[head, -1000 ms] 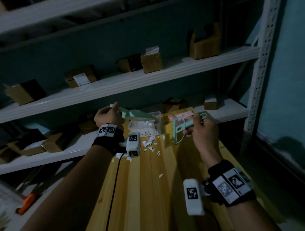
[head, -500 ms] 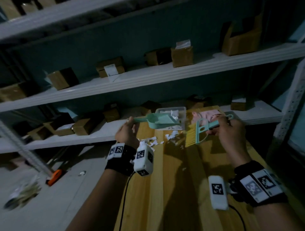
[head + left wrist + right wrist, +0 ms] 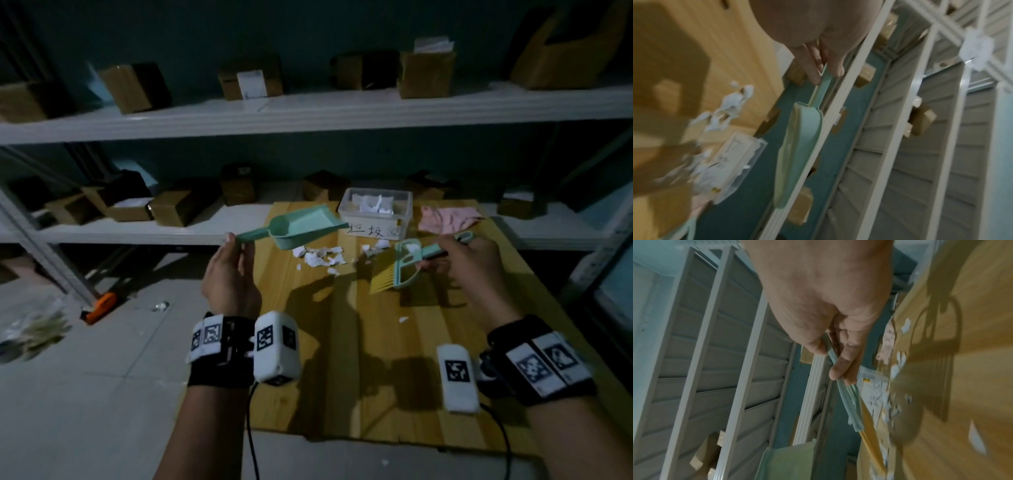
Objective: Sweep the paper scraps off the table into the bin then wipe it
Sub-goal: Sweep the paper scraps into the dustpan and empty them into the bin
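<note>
Two tools are held above the worktop (image 3: 342, 359): dustpan (image 3: 301, 226) pinched by the left hand (image 3: 229, 277), brush (image 3: 407, 263) gripped by the right hand (image 3: 476, 263). Paper scraps (image 3: 320, 257) lie before the bin (image 3: 375, 212).

Your head cam sits high, looking forward and down over the wooden table (image 3: 342, 377), shelving (image 3: 308, 113) filling 12 o'clock. The left wrist cam is rolled sideways and super close, peering along the left hand (image 3: 813, 40) past the dustpan (image 3: 797, 146), table off at 9 o'clock. The right wrist cam does the same along the right hand (image 3: 824, 305), table at 3 o'clock. All three catch the paper scraps (image 3: 320, 257) and the bin (image 3: 375, 212).
</note>
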`<state>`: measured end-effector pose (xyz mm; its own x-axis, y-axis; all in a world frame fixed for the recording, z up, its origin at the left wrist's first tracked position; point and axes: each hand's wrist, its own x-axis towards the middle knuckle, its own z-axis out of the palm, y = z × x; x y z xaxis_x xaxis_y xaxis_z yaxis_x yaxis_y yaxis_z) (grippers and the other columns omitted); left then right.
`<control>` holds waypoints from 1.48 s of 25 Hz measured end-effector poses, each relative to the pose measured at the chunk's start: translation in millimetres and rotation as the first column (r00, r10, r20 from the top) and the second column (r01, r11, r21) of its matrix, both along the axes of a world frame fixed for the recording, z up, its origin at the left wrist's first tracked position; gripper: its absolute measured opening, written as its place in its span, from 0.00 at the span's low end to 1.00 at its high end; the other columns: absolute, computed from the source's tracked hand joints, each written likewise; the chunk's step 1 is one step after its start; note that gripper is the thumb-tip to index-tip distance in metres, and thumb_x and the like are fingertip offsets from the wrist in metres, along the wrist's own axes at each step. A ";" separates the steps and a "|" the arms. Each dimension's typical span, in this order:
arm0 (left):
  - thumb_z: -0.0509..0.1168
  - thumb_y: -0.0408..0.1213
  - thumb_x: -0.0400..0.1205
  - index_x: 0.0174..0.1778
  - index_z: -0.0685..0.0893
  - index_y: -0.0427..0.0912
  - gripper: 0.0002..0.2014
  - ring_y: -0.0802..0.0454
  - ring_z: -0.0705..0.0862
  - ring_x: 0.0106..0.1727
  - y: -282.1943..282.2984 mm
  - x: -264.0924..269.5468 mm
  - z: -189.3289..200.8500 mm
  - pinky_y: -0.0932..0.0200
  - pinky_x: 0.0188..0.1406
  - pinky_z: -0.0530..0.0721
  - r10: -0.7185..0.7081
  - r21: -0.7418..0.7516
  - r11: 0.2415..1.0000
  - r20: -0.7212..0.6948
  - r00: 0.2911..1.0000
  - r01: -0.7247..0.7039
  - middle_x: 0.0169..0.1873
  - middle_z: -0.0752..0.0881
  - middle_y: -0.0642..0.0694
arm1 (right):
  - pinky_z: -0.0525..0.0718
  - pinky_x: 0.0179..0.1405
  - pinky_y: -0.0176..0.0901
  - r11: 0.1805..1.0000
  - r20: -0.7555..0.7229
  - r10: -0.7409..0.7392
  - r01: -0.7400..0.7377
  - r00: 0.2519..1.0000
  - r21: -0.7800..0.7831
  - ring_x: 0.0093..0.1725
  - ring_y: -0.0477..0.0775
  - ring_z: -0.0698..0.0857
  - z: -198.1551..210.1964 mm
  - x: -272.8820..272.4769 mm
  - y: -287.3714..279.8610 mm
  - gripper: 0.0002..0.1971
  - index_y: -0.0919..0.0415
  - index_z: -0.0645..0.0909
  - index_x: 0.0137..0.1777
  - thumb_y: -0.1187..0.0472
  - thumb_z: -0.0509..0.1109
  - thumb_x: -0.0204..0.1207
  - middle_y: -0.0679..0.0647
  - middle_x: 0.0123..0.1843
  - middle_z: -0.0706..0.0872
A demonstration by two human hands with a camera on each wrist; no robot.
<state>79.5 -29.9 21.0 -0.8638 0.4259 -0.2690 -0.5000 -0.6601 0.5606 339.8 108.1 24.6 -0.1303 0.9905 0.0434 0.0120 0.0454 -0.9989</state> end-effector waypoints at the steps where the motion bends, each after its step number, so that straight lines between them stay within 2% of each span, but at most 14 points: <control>1: 0.72 0.32 0.81 0.66 0.83 0.31 0.18 0.50 0.89 0.57 -4.6 -5.5 1.7 0.67 0.40 0.88 0.012 0.017 1.000 0.008 1.000 -0.012 0.57 0.89 0.38 | 0.91 0.42 0.42 1.000 -0.001 0.017 -0.017 1.000 0.000 0.41 0.52 0.93 -0.9 -7.3 -3.2 0.09 0.64 0.84 0.57 0.60 0.67 0.83 0.56 0.46 0.92; 4: 0.72 0.32 0.81 0.67 0.83 0.32 0.18 0.52 0.90 0.53 -21.5 -16.2 1.2 0.67 0.38 0.88 0.011 0.044 0.999 0.047 0.999 -0.013 0.57 0.89 0.40 | 0.88 0.36 0.39 0.998 0.022 0.063 -0.063 0.998 0.005 0.40 0.52 0.92 -1.3 -33.2 -15.1 0.09 0.63 0.84 0.57 0.60 0.67 0.83 0.56 0.46 0.92; 7: 0.71 0.31 0.81 0.60 0.85 0.34 0.12 0.52 0.90 0.49 -36.2 -23.6 6.3 0.67 0.38 0.88 0.016 0.068 0.997 0.119 0.993 -0.024 0.53 0.90 0.40 | 0.86 0.31 0.32 0.993 0.039 0.114 -0.115 0.993 0.009 0.36 0.47 0.90 -1.1 -64.4 -26.2 0.08 0.64 0.84 0.56 0.61 0.66 0.83 0.57 0.46 0.91; 11: 0.70 0.30 0.82 0.51 0.85 0.33 0.05 0.51 0.90 0.46 -49.2 -36.0 13.5 0.64 0.42 0.91 0.031 0.111 0.993 0.139 0.990 -0.047 0.51 0.89 0.39 | 0.90 0.45 0.42 0.984 0.025 0.172 -0.170 0.985 -0.056 0.45 0.49 0.92 -0.2 -124.2 -31.6 0.08 0.60 0.84 0.57 0.60 0.67 0.83 0.54 0.48 0.91; 14: 0.70 0.31 0.82 0.51 0.86 0.32 0.06 0.51 0.90 0.47 -52.3 -38.7 17.0 0.63 0.44 0.91 -0.003 0.123 0.992 0.149 0.989 -0.015 0.48 0.90 0.39 | 0.90 0.47 0.49 0.988 0.080 0.138 -0.131 0.987 -0.087 0.45 0.51 0.92 -0.8 -173.5 -18.1 0.09 0.56 0.84 0.56 0.54 0.69 0.81 0.53 0.48 0.91; 17: 0.70 0.31 0.81 0.54 0.86 0.32 0.08 0.49 0.90 0.51 -53.5 -40.3 18.7 0.61 0.47 0.91 -0.037 0.127 0.992 0.181 0.983 0.014 0.50 0.90 0.38 | 0.88 0.47 0.46 0.996 0.147 0.082 -0.077 0.986 -0.038 0.45 0.55 0.90 -2.9 -207.4 -6.3 0.09 0.61 0.85 0.51 0.55 0.72 0.78 0.54 0.49 0.91; 20: 0.71 0.32 0.81 0.50 0.87 0.34 0.05 0.48 0.90 0.53 -54.8 -38.3 21.7 0.56 0.54 0.90 -0.059 0.132 0.991 0.212 0.976 0.031 0.51 0.90 0.38 | 0.80 0.49 0.42 0.995 0.350 0.060 -0.085 0.935 0.057 0.52 0.55 0.85 -11.8 -219.7 -4.6 0.11 0.66 0.85 0.54 0.58 0.69 0.80 0.57 0.51 0.87; 22: 0.71 0.32 0.81 0.50 0.87 0.35 0.05 0.49 0.90 0.53 -54.7 -36.4 23.0 0.57 0.53 0.90 -0.074 0.132 0.990 0.216 0.974 0.046 0.50 0.90 0.39 | 0.80 0.54 0.45 0.993 0.452 0.043 -0.087 0.891 0.076 0.58 0.60 0.87 -19.9 -220.2 -3.5 0.14 0.70 0.85 0.54 0.58 0.69 0.80 0.63 0.56 0.89; 24: 0.70 0.32 0.81 0.50 0.86 0.34 0.05 0.49 0.90 0.51 -53.9 -35.4 23.0 0.59 0.50 0.90 -0.088 0.147 0.987 0.213 0.973 0.057 0.50 0.89 0.39 | 0.82 0.50 0.42 0.992 0.497 0.044 -0.099 0.867 0.084 0.58 0.61 0.87 -21.5 -217.5 -5.0 0.14 0.73 0.85 0.55 0.59 0.69 0.81 0.64 0.57 0.89; 26: 0.71 0.32 0.81 0.52 0.87 0.34 0.07 0.50 0.90 0.50 -52.8 -35.5 23.7 0.60 0.47 0.91 -0.091 0.149 0.987 0.224 0.970 0.058 0.49 0.89 0.39 | 0.84 0.41 0.36 0.994 0.453 0.024 -0.069 0.891 0.085 0.56 0.61 0.89 -20.0 -210.6 -2.3 0.13 0.73 0.84 0.57 0.63 0.66 0.82 0.65 0.57 0.89; 29: 0.72 0.31 0.80 0.53 0.86 0.32 0.08 0.50 0.90 0.49 -49.8 -32.8 23.3 0.59 0.51 0.90 -0.092 0.150 0.987 0.234 0.968 0.057 0.47 0.89 0.39 | 0.87 0.46 0.42 0.989 0.395 -0.142 0.111 0.908 0.100 0.50 0.57 0.89 -23.1 -184.8 -0.1 0.11 0.70 0.84 0.57 0.62 0.66 0.83 0.59 0.51 0.88; 31: 0.72 0.30 0.80 0.51 0.86 0.32 0.07 0.49 0.90 0.49 -47.6 -28.9 22.8 0.58 0.50 0.91 -0.095 0.159 0.986 0.234 0.968 0.059 0.47 0.89 0.38 | 0.89 0.50 0.49 0.983 0.331 -0.182 0.178 0.926 0.043 0.52 0.59 0.88 -31.5 -163.4 3.1 0.11 0.68 0.83 0.58 0.61 0.67 0.82 0.61 0.56 0.88; 34: 0.72 0.30 0.80 0.51 0.86 0.32 0.07 0.49 0.90 0.51 -43.6 -19.4 23.5 0.57 0.51 0.91 -0.135 0.153 0.983 0.227 0.964 0.102 0.49 0.89 0.38 | 0.81 0.47 0.37 0.971 0.317 -0.232 0.238 0.919 0.020 0.52 0.52 0.83 -29.5 -121.9 -2.3 0.12 0.68 0.82 0.63 0.66 0.66 0.82 0.58 0.59 0.86; 37: 0.71 0.30 0.80 0.57 0.85 0.31 0.11 0.47 0.90 0.52 -41.0 -9.0 23.3 0.55 0.53 0.90 -0.192 0.148 0.976 0.236 0.953 0.160 0.51 0.89 0.37 | 0.79 0.44 0.35 0.968 0.388 -0.239 0.249 0.890 0.026 0.58 0.59 0.87 -22.4 -84.6 -5.8 0.13 0.73 0.81 0.65 0.70 0.67 0.82 0.63 0.62 0.86</control>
<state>70.5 -70.9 44.3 -0.6853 0.6091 -0.3991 -0.7268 -0.6065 0.3224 255.2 102.3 2.2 0.1137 0.9934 0.0148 0.4035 -0.0326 -0.9144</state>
